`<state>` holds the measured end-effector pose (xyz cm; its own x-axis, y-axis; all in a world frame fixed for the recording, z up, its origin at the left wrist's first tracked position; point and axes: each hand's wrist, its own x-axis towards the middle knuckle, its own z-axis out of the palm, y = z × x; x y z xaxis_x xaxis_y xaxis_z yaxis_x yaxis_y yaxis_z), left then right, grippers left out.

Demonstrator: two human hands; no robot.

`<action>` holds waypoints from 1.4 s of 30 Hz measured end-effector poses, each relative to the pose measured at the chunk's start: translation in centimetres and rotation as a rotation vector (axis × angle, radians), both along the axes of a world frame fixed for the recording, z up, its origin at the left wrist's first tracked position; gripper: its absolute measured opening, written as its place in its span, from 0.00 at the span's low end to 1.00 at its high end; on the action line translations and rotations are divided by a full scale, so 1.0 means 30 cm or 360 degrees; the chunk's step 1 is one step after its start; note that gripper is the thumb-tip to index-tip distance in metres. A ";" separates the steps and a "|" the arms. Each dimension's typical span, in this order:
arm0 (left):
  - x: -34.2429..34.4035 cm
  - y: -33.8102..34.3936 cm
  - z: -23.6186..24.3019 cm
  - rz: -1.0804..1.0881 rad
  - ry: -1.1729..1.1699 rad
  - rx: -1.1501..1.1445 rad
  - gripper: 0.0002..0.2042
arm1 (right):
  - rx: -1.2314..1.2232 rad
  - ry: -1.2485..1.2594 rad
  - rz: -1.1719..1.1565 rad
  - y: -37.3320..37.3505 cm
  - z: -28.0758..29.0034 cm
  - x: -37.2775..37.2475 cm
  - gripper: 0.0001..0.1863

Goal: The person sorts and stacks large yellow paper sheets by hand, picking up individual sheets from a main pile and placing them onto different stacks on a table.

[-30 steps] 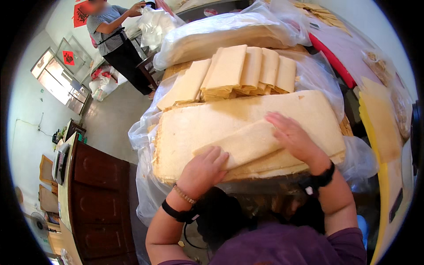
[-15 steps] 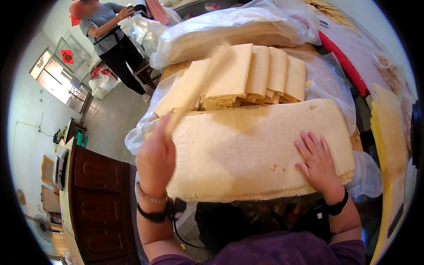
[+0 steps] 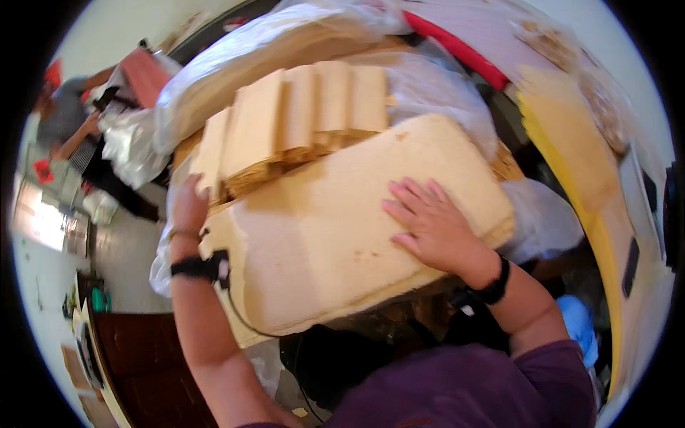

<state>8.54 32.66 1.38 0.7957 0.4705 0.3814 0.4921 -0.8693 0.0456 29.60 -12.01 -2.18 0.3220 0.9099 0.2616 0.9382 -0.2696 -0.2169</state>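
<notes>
A thick stack of large cream sheets lies across the front of the work surface. Behind it stand several folded bundles of similar sheets. My right hand rests palm down on the right part of the stack, fingers spread. Out at the left edge of the folded bundles, my left hand reaches forward with slightly bent, blurred fingers touching or close to the leftmost bundle; whether it grips a sheet is unclear. A black cable hangs from the left wrist across the stack.
Plastic-wrapped sheets lie at the back. A person stands back left near white bags. A red roll and yellow-edged board are on the right. A dark wooden cabinet is lower left.
My left hand has carried a folded sheet forward to the bundles at left. My right hand stayed spread on the stack. The view has turned, tilting the scene and shifting it leftward.
</notes>
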 end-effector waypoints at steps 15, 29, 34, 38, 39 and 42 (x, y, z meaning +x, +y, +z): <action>0.433 -1.354 -0.079 -0.1057 -0.0476 -0.0476 0.13 | 0.1214 0.2524 -0.0707 -0.481 -0.059 -0.070 0.20; 0.499 -1.401 -0.076 -0.0709 -0.0576 0.0130 0.03 | 0.1326 0.2863 -0.0364 -0.542 -0.003 0.013 0.31; 0.495 -1.387 -0.148 -0.0882 -0.0392 0.0188 0.04 | 0.1179 0.2562 -0.0391 -0.425 0.002 0.101 0.30; 0.474 -1.370 -0.108 -0.0853 -0.0235 -0.0054 0.18 | 0.1041 0.1637 -0.0853 -0.367 0.007 0.122 0.32; 0.471 -1.364 -0.089 -0.0903 -0.0284 -0.0085 0.26 | 0.0990 0.0926 -0.1034 -0.358 0.026 0.116 0.33; 0.428 -1.341 -0.116 -0.0594 0.0170 -0.0168 0.41 | 0.0836 0.0775 -0.1150 -0.320 0.041 0.117 0.33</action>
